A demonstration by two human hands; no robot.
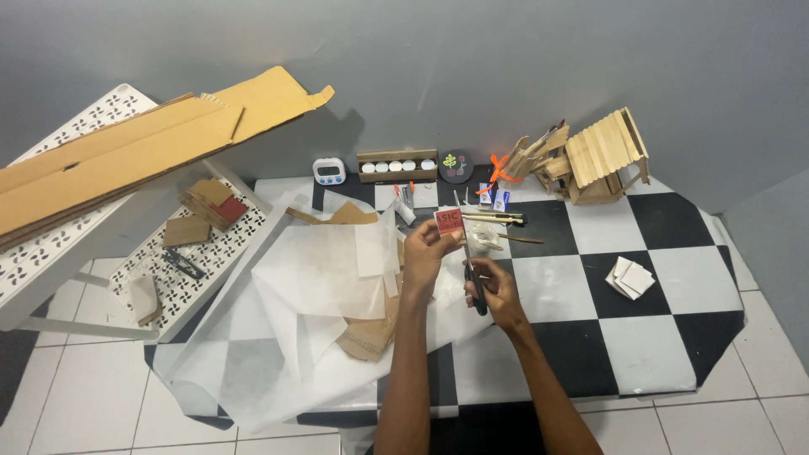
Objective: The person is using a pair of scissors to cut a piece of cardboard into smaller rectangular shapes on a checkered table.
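1. L hand (421,253): grip clamped on small red card (448,222), pinched at the card's lower left edge by thumb + fingertips. Card held up off the worktop, face toward the camera, roughly upright.
2. R hand (495,291): grip closed around the black handles of the scissors (471,274). Blades run up and slightly left from the hand; tips sit right at the card's lower right edge. Blades open or shut: can't tell, too thin in view.
3. Key relation: card lies up-left of the R grip, directly along the scissors' long axis. Scissors near-vertical in view, card's bottom edge roughly across them. L hand is the nearer one to the card (holding it); R hand reaches it only through the blades.
4. Both hands hover above the worktop (674,253), black-and-white checkered, forearms coming in from bottom centre.
5. Just under/left of the hands: loose white translucent paper sheets (320,270) over brown cardboard scraps (366,337).
6. Beyond the card: wooden sticks (493,218), small bits, hard to make out.
7. Further out: stick-built wooden house (602,156) back right; small stack of white squares (630,278) right, well apart; digital timer (329,171) at back edge; big cardboard sheet (126,147) on white rack to the left.
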